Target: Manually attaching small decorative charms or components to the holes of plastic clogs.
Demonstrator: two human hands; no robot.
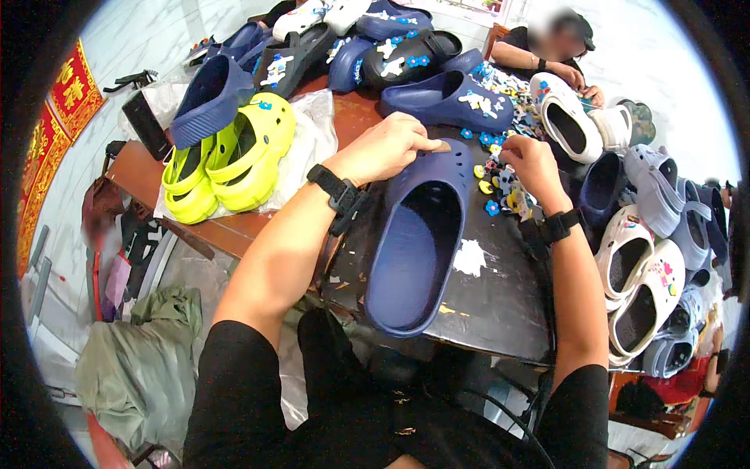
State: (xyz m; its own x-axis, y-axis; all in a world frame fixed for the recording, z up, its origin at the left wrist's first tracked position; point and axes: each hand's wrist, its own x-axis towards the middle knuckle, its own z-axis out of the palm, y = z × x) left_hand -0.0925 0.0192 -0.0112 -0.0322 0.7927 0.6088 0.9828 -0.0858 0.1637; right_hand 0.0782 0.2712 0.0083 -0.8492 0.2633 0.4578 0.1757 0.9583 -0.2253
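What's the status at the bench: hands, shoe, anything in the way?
Left hand pressing on toe of navy clog. Right hand picking in the pile of small charms, apart from clog. Yellow clogs off to the left; nothing blocking.

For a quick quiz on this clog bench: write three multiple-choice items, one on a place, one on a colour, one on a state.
1. Where does the left hand rest?
A. on the toe of the navy clog
B. on the green cloth
C. on a white clog

2. What colour is the clog pair to the left of it?
A. red
B. yellow-green
C. black

3. What is the right hand doing?
A. lying flat and open
B. gripping a clog strap
C. fingers pinched over the pile of small charms

Answers: 1 A, the palm covers the toe; 2 B, both are bright lime; 3 C, fingertips meet above the charms.
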